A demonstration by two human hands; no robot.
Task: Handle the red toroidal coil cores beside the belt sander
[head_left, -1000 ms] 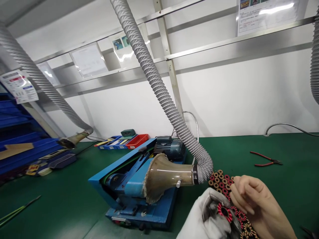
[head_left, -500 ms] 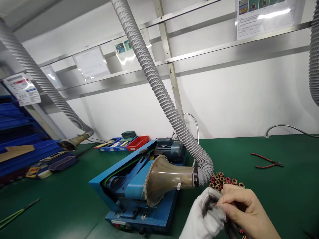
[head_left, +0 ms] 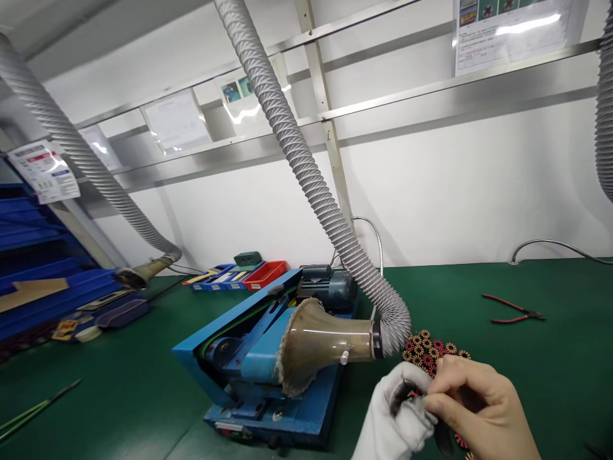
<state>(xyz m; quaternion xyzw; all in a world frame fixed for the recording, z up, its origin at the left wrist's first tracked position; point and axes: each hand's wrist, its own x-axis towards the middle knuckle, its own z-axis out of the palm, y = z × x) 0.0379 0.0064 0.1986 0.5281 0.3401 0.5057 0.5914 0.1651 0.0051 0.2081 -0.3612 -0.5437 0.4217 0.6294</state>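
Though barely visible, red part [head_left: 413,394], axis unclear.

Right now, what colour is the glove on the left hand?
The glove is mostly white, with dark grey patches; head view.

Illumination is bright across the white wall [head_left: 454,191]; soft shadows lie below the metal rails [head_left: 407,98]. Glare streaks the plastic sleeves [head_left: 527,29]. Wide-angle distortion stretches the left edge, where detail is soft.

Place: workshop | blue belt machine [head_left: 261,364] | ribbed hose [head_left: 306,172] | red-handled pliers [head_left: 530,315] | green workbench [head_left: 445,287]
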